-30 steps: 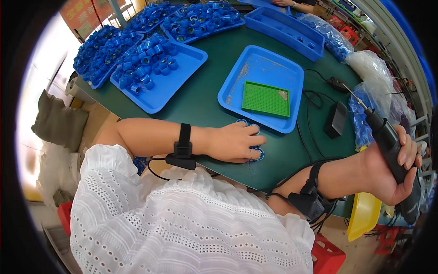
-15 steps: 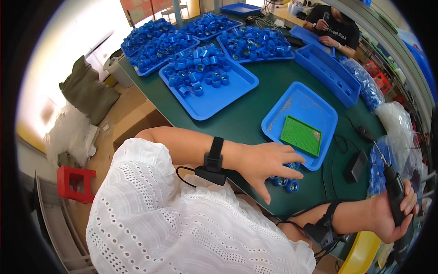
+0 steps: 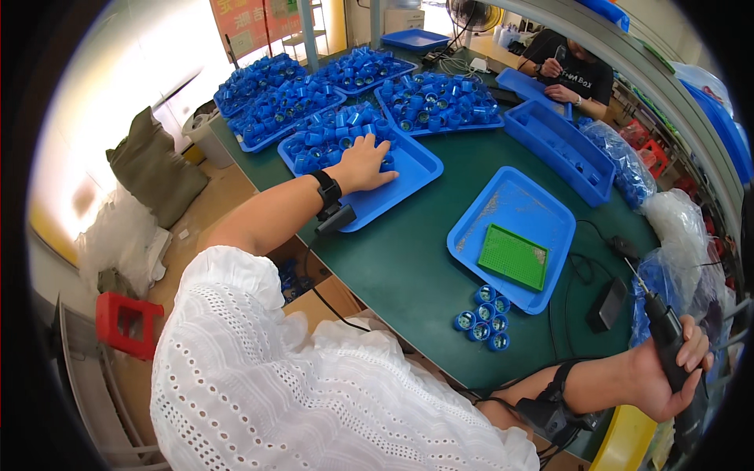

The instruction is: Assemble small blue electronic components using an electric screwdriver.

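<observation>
Left hand [image 3: 365, 163] spread flat on the caps [image 3: 330, 141] in our tray [image 3: 408, 177]. Right hand [image 3: 667, 377] grips the screwdriver [image 3: 664, 330], well apart.

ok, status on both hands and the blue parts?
Left hand flat on blue caps in nearest tray. Right hand grips electric screwdriver, off table. Small cap cluster sits untouched beside green-mat tray. Nothing obstructing.

Left hand [image 3: 363, 163] is flat on a blue tray [image 3: 408, 177] full of blue caps [image 3: 330, 141]. Right hand [image 3: 667, 377] grips a black electric screwdriver [image 3: 667, 334], well right of that tray. Between them: another tray holding a green pad [image 3: 513, 257], loose caps [image 3: 483, 318] just below it.
</observation>
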Demonstrator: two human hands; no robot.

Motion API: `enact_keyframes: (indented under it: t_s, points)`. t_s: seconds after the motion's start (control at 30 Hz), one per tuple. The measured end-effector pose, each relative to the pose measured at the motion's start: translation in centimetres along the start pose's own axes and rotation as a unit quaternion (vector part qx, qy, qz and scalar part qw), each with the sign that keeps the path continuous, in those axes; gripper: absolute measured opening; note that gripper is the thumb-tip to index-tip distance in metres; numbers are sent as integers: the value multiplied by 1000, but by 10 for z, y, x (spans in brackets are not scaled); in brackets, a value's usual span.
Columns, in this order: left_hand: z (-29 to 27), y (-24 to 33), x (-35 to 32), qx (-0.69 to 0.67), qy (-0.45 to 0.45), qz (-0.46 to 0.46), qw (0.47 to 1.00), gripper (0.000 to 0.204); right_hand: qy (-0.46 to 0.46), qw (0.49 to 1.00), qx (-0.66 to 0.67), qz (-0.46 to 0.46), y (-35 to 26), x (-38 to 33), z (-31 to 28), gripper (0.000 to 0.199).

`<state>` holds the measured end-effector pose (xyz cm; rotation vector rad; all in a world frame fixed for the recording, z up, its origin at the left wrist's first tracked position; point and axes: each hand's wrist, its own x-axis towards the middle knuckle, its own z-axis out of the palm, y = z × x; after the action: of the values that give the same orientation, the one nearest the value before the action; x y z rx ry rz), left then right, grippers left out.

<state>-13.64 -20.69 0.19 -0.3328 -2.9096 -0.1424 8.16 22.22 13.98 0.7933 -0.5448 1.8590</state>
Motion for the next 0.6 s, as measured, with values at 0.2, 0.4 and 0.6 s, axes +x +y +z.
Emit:
enact_keyframes:
  t_s: [0.2, 0.4, 0.6]
  points:
    - [20, -16, 15, -10, -38, 28, 999, 49, 5, 1000, -22, -14, 2, -2, 4, 25]
    - [8, -12, 13, -33, 31, 115, 992, 41, -30, 999, -13, 4, 1, 3, 0, 22]
    - [-40, 69, -36, -115, 17, 303, 946, 31, -27, 999, -25, 3, 2, 3, -3, 23]
